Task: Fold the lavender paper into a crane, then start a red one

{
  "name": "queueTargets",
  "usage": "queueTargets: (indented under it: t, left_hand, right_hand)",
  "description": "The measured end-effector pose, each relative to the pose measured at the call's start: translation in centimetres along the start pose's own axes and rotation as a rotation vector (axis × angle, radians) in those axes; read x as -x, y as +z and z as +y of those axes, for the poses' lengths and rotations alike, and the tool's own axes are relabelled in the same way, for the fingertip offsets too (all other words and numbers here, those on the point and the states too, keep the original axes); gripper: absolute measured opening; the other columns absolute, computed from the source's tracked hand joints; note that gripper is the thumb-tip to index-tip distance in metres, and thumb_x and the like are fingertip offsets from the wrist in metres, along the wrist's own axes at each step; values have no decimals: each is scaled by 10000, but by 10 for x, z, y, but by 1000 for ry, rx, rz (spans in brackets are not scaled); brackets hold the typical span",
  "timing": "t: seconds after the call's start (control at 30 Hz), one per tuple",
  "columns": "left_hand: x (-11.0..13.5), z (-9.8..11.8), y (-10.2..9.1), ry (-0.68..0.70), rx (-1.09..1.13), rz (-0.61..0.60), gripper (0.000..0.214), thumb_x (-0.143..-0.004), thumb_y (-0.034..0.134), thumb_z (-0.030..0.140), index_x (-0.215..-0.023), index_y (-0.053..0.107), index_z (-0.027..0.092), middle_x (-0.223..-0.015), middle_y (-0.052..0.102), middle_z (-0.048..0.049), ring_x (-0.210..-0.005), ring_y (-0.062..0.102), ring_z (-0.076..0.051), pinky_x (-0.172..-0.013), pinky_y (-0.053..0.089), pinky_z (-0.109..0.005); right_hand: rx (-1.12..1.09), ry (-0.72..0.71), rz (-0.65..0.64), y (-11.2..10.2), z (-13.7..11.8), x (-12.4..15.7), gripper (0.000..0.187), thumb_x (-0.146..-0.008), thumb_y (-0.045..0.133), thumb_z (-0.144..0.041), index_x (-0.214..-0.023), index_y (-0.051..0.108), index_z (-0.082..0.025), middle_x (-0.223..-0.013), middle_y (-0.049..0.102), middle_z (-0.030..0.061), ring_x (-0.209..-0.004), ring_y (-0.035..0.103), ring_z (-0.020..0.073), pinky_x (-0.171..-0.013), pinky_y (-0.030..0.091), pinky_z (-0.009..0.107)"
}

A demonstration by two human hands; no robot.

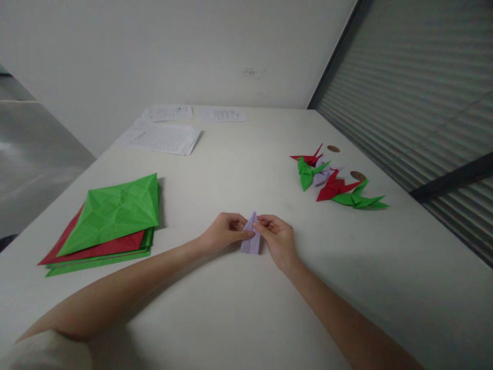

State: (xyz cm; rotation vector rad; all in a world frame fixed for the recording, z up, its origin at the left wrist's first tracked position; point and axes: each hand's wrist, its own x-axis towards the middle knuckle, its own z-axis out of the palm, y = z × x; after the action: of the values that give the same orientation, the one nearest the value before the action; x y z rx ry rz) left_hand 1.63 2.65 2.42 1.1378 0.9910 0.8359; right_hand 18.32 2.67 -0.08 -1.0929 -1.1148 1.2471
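Note:
A small piece of folded lilac origami paper point(251, 245) is held between my two hands at the middle of the white table. It narrows to a point at its far end and is wider at the near end. My left hand point(224, 230) pinches its left side, with the thumb lying across the front. On the right edge, close to the tip, my right hand point(278, 237) grips it between thumb and fingers. Some fingertips are hidden behind the paper.
A stack of creased green paper point(119, 205) and red sheets point(96, 253) lies at left. Folded cranes in red point(332, 187), green point(306, 173) and lilac sit at right near two round holes point(358, 176). Printed papers point(162, 137) lie far left; blinds point(408, 92) line the right.

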Motion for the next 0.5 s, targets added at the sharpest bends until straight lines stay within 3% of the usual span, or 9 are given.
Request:
queueTargets:
  t: [0.2, 0.37, 0.5]
  left_hand:
    - [-1, 0, -3, 61, 26, 122, 357, -579, 856, 383, -669, 643, 111, -608, 646, -13, -535, 555, -93, -540, 405, -228]
    - [-2, 7, -5, 134, 61, 206, 348, -578, 852, 384, -630, 625, 126, -596, 652, -5, -539, 580, -101, -553, 444, -231]
    - [-4, 6, -5, 148, 70, 190, 353, -574, 855, 391, -633, 626, 128, -601, 663, -12, -546, 598, -110, -562, 466, -238]
  right_hand:
    - [-38, 23, -64, 3, -9, 3, 344, -668, 790, -410, -925, 691, -204, -754, 680, 17, -676, 621, 136, -611, 502, 259]
    - [-95, 118, -181, 5, -11, 4, 432, -594, 835, -409, -942, 683, -202, -828, 715, 40, -753, 662, 174, -690, 534, 311]
    - [-69, 144, -136, 4, -7, 1, 411, -560, 850, -394, -874, 703, -173, -681, 658, -5, -606, 591, 121, -567, 474, 254]
